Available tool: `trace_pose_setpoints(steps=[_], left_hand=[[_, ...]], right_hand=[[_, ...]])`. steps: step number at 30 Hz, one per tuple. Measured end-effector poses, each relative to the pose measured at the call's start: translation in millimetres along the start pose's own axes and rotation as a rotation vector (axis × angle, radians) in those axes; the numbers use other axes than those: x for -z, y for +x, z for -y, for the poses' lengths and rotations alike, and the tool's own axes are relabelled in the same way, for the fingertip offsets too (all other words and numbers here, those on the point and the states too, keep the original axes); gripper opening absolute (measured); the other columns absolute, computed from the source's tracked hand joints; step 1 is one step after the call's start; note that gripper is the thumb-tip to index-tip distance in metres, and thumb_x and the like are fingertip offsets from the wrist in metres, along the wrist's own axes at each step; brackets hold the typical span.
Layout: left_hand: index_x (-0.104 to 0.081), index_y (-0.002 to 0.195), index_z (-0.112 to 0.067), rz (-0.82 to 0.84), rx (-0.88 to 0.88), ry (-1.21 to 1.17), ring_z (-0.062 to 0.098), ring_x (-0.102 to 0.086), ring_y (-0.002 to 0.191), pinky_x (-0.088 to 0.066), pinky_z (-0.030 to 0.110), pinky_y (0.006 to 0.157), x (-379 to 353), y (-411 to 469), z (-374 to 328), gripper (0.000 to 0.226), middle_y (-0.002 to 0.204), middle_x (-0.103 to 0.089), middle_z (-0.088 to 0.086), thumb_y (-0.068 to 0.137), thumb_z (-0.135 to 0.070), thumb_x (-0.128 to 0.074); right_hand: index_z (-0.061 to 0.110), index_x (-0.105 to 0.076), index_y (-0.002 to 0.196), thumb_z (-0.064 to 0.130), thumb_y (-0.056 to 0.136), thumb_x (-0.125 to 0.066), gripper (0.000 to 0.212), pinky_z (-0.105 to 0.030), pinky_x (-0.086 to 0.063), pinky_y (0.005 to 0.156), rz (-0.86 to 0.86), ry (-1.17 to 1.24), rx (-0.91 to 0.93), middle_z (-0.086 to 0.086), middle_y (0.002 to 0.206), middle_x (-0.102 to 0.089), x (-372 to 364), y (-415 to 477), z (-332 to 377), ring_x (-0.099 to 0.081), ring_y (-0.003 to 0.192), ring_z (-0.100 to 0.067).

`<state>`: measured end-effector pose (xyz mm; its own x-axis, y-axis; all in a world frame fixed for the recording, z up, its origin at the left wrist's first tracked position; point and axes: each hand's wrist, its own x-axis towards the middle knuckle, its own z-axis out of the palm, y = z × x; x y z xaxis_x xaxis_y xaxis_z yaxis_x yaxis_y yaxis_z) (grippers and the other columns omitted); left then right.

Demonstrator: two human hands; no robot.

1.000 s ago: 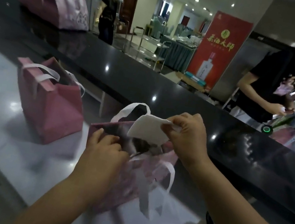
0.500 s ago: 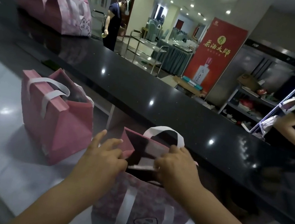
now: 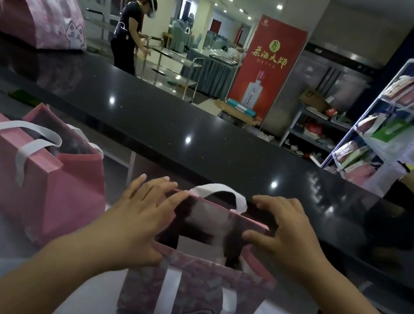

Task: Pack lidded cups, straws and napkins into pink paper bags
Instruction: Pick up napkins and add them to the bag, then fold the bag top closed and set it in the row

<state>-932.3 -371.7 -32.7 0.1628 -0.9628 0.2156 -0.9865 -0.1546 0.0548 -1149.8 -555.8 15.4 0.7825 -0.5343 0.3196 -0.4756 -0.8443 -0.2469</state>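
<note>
Evidently, with the left hand (image 3: 135, 216) and right hand (image 3: 287, 236) splayed flat, gripping nothing, at either end of the pink bag's (image 3: 192, 288) mouth, pressing could crumple it.

second bag (image 3: 40, 178) close beside left

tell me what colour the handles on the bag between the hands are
White handles on the pink patterned bag, clearest in the head view.
</note>
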Motion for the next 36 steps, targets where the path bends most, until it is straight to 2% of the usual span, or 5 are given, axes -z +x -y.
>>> trace_pose_setpoints(steps=[7, 12, 20, 27, 36], left_hand=[[0.022, 0.140, -0.040, 0.182, -0.054, -0.091, 0.003, 0.033, 0.130, 0.021, 0.030, 0.107, -4, 24, 30, 0.121, 0.153, 0.023, -0.010, 0.055, -0.069, -0.059], [0.005, 0.146, -0.037, 0.154, -0.069, -0.143, 0.011, -0.008, 0.139, -0.005, 0.028, 0.112, -4, 46, 33, 0.114, 0.154, -0.011, -0.008, 0.061, -0.063, -0.066], [-0.064, 0.106, -0.032, -0.098, -0.223, -0.346, -0.002, -0.049, 0.086, -0.035, 0.009, 0.076, -21, 53, 42, 0.040, 0.092, -0.054, -0.021, 0.067, -0.031, -0.075], [-0.070, 0.085, -0.023, -0.319, -0.218, -0.575, 0.003, -0.058, 0.071, -0.051, 0.027, 0.060, -48, 54, 42, 0.029, 0.079, -0.062, -0.011, 0.066, -0.004, -0.080], [-0.061, 0.117, -0.020, -0.592, -0.645, 0.023, 0.015, -0.057, 0.074, -0.048, 0.028, 0.068, -61, 51, 54, 0.028, 0.103, -0.063, 0.006, 0.090, -0.014, -0.056]], right_hand=[[0.060, 0.022, 0.133, 0.067, 0.047, -0.077, 0.131, -0.036, -0.002, 0.113, 0.504, -0.013, 0.003, 0.041, 0.139, 0.021, -10, -27, -43, 0.014, 0.137, -0.001], [0.060, 0.004, 0.137, 0.055, 0.054, -0.074, 0.114, -0.033, -0.026, 0.111, 0.376, 0.095, -0.030, 0.020, 0.142, -0.028, -26, -11, -48, -0.029, 0.127, -0.006], [0.048, -0.047, 0.128, 0.044, 0.071, -0.072, 0.062, -0.022, -0.039, 0.084, 0.183, 0.140, 0.042, 0.028, 0.101, -0.050, -53, -5, -60, -0.042, 0.097, 0.005], [0.044, -0.047, 0.125, 0.030, 0.074, -0.077, 0.061, -0.032, -0.047, 0.080, 0.023, 0.153, 0.090, 0.032, 0.102, -0.051, -66, -13, -65, -0.049, 0.094, -0.001], [0.026, -0.064, 0.120, 0.036, 0.082, -0.068, 0.039, -0.035, -0.056, 0.075, -0.224, -0.233, 0.452, -0.008, 0.120, -0.065, -80, -31, -81, -0.065, 0.098, -0.025]])
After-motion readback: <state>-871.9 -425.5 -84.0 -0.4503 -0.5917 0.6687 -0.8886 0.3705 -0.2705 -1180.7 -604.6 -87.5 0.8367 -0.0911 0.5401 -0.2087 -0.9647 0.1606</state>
